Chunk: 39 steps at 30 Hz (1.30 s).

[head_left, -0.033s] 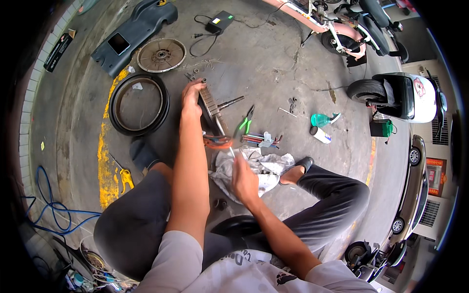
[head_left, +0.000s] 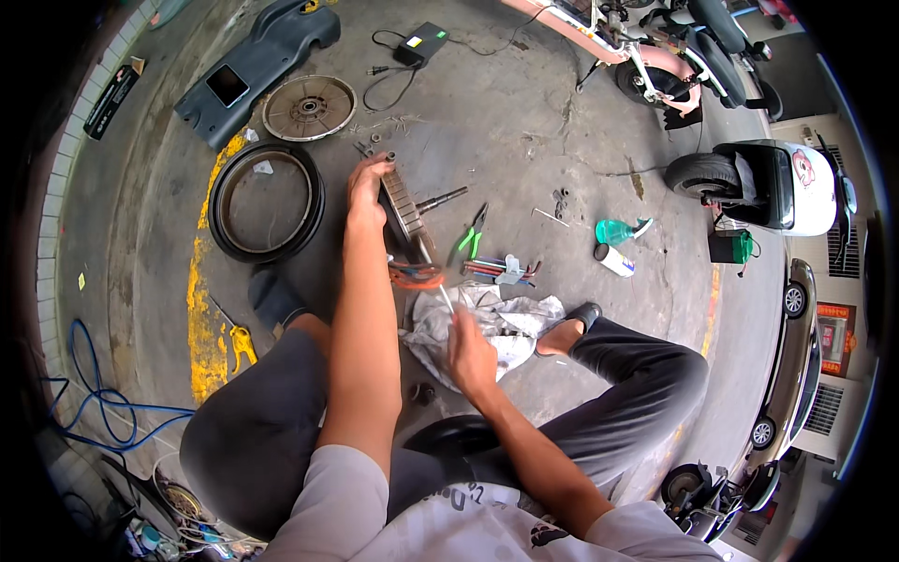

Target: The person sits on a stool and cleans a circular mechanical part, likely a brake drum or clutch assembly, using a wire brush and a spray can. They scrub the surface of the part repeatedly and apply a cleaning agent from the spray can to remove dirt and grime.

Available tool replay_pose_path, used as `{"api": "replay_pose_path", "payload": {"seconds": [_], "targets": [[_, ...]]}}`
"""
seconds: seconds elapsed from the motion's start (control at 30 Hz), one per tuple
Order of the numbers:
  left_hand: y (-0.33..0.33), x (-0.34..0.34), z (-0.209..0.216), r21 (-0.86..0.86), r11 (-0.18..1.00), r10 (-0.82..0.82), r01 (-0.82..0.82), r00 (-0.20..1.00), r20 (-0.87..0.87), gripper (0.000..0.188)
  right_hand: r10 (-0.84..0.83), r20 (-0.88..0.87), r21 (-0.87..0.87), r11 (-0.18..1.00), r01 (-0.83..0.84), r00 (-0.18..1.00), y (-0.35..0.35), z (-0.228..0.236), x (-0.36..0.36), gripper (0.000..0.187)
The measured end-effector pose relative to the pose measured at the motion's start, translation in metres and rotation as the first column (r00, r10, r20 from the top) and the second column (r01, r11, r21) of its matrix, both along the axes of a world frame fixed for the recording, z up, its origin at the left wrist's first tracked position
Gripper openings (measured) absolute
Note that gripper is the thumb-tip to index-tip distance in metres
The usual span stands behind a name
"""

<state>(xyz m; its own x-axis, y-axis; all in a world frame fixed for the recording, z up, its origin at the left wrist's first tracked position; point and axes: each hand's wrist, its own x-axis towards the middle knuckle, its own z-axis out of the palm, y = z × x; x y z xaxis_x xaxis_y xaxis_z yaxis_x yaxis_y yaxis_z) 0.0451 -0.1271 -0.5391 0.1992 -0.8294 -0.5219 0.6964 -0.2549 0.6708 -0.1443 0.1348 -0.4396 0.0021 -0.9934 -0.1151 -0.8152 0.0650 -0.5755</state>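
Note:
A hub-motor stator stands on edge in front of me, its slotted rim toward the right and its axle sticking out to the right. My left hand is closed over its far left edge. At its near end is a loop of orange-red wires. My right hand is closed on a thin metal rod-like tool, whose tip is at the wires; its handle is hidden in the fist. Under that hand lies a stained white rag.
Green-handled pliers and a bundle of coloured sleeves lie right of the stator. Farther right are a green spray bottle and a white can. A wheel rim and a round motor cover lie left. Parked scooters stand at right.
My right hand and the thin tool have shifted slightly toward me. My left hand stays on the stator.

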Motion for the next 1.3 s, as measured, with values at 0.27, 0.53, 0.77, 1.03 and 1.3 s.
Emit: {"api": "replay_pose_path", "payload": {"seconds": [0.27,0.53,0.77,1.03,1.3], "targets": [[0.002,-0.004,0.000,0.008,0.995,-0.097,0.097,0.995,0.015,0.043,0.014,-0.035,-0.096,0.995,-0.018,0.999,-0.047,0.011,0.024,0.037],[-0.003,-0.001,-0.009,-0.043,0.999,-0.032,0.033,0.999,0.023,0.040,-0.039,0.028,-0.001,0.999,0.039,0.999,0.012,-0.010,-0.001,0.033],[0.004,-0.017,0.012,0.022,0.999,-0.028,0.027,0.998,0.054,0.037,-0.044,-0.023,-0.065,0.997,0.042,0.999,-0.047,0.008,0.018,0.037],[0.004,-0.011,0.001,-0.020,1.000,0.004,-0.003,1.000,0.020,0.034,-0.256,0.196,-0.124,0.951,0.283,0.947,0.022,-0.025,-0.030,0.026],[0.007,-0.024,0.010,-0.091,0.995,-0.028,0.034,0.997,0.066,0.034,-0.241,0.259,-0.002,0.968,0.250,0.935,-0.084,-0.015,-0.029,0.033]]}}
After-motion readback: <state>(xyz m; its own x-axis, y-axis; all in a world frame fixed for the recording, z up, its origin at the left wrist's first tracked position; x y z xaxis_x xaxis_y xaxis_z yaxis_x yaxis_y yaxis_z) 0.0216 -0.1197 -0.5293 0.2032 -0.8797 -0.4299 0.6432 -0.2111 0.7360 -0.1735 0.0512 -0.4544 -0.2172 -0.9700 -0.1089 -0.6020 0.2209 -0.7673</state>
